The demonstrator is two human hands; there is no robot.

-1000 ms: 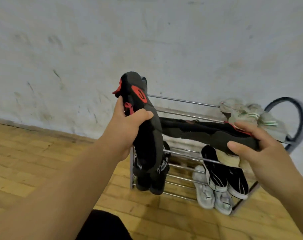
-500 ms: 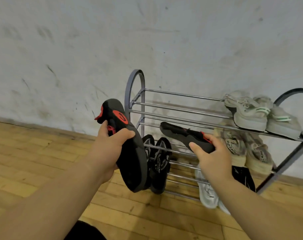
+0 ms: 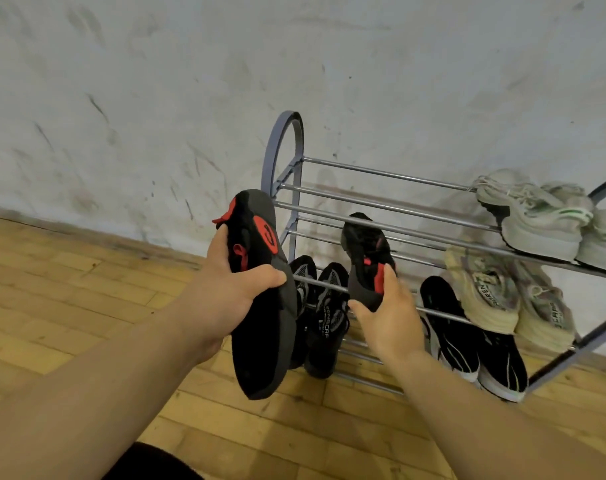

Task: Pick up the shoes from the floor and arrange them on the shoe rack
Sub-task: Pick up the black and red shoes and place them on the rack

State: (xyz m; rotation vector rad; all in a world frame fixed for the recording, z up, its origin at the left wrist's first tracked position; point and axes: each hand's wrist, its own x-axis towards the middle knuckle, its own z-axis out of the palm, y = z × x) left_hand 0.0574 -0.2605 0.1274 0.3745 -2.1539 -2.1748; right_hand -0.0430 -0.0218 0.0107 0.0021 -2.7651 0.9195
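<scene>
My left hand (image 3: 232, 292) grips a black shoe with red patches (image 3: 260, 323), its dark sole facing me and toe hanging down, just left of the metal shoe rack (image 3: 381, 209). My right hand (image 3: 384, 313) pinches the heel of the matching black and red shoe (image 3: 365, 258), which lies toe toward the wall on the rack's middle shelf, at its left end.
Pale grey sneakers (image 3: 537, 216) sit on the top shelf at right, yellowish sneakers (image 3: 502, 292) on the middle shelf, black and white sneakers (image 3: 474, 341) and a black pair (image 3: 324, 313) on the bottom. A scuffed wall (image 3: 294, 81) stands behind; wooden floor (image 3: 69, 289) spreads left.
My right hand has turned the second shoe from lying sideways to pointing at the wall on the middle shelf. My left hand stayed beside the rack with its shoe.
</scene>
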